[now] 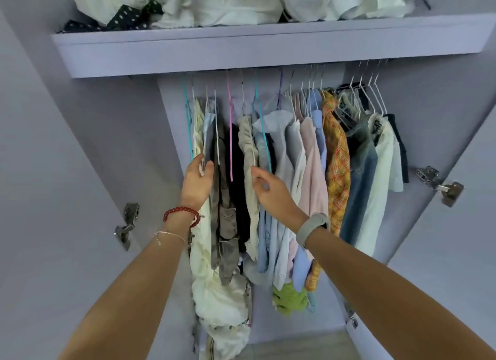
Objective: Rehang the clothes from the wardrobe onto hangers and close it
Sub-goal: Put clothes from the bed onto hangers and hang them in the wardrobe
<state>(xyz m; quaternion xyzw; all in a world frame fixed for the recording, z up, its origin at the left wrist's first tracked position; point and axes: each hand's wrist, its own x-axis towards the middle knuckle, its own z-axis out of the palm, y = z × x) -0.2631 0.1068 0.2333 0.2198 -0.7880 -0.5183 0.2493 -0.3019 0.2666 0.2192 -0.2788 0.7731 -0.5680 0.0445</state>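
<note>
Clothes (311, 155) hanging in a packed row from hangers (230, 134) inside the open wardrobe (188, 56), under its shelf; rail itself hidden behind the shelf edge. Left hand (197, 183) pushed in at the left end of the row, fingers curled round the edge of a pale blue-grey garment (208, 134), thumb in front, probably to press that bundle leftward and open a gap. Right hand (271, 192) reaching toward the middle, fingers loosely spread, fingertips just touching the lower corner of the teal hanger (264, 145) beside a beige garment (248, 145); no firm pinch visible, so likely parting or picking out rather than lifting. Between the two hands, a dark garment on a pink hanger (230, 155), exposed by the spread.

Counted: two hands, two wrists dressed, namely a red bead bracelet (182, 212) with a thin chain on the left, a grey band (312, 229) on the right; coloured hangers, at least four (two teal, pink, purple); white wire hangers far right, too crowded to number; garments roughly fifteen, exact tally not possible. Green knit (290, 299) slumped low, seemingly off any hanger, so rehanging judged unfinished. Three hinges (440, 185) in view, doors swung wide; bundled white linen (236, 5) above.
</note>
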